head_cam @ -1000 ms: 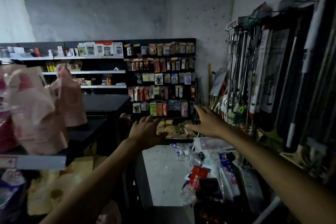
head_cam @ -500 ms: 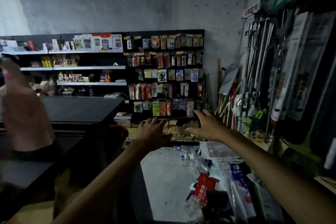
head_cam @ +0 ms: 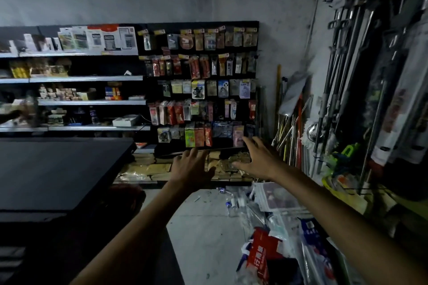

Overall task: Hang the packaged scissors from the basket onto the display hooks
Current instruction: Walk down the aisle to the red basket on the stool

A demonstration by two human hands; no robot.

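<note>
While both arms stretch forward down the dim shop aisle, the left hand [head_cam: 192,166] and right hand [head_cam: 257,162] hang in the air side by side, backs to the camera, fingers spread wide. Neither holds anything.

Head view, the only one: beyond the fingertips a black pegboard [head_cam: 245,76] carries rows of small hanging packets, too dark to read. As for the packaged scissors, I cannot tell which packets they are, on the board or in the heap of plastic-wrapped goods [head_cam: 278,199] at lower right under the right forearm. A red packet [head_cam: 261,252] lies in that heap.

Left side: dark counter [head_cam: 58,169], stocked shelves [head_cam: 88,78] behind it.

Right wall: long-handled tools [head_cam: 342,65], hung and leaning.
</note>
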